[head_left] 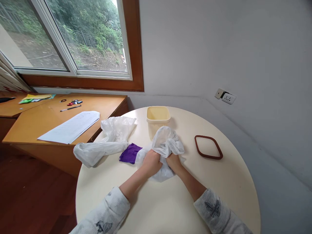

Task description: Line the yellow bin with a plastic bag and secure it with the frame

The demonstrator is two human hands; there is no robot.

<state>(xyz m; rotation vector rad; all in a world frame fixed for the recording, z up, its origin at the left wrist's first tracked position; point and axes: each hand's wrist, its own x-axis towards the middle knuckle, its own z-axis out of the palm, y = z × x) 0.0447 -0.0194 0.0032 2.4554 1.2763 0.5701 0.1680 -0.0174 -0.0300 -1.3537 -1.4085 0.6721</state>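
Note:
A thin white plastic bag (167,141) is bunched up between my hands, its mouth gathered toward the top. My left hand (152,162) is closed on its left side, and my right hand (174,162) grips it on the right. Just behind the bag stands a cream-coloured square bin (158,120) with its top uncovered. A folded purple cloth (131,153) lies left of my left hand, partly covered by the plastic. Farther left, another crumpled white plastic bag (118,128) is spread on the tabletop.
A brown rounded-square ring (208,147) lies at the right of the round cream table (195,195). On the wooden desk (107,100) to the left are papers (70,126), a pen (70,108) and keys (75,102). A wall socket (228,97) is at the right.

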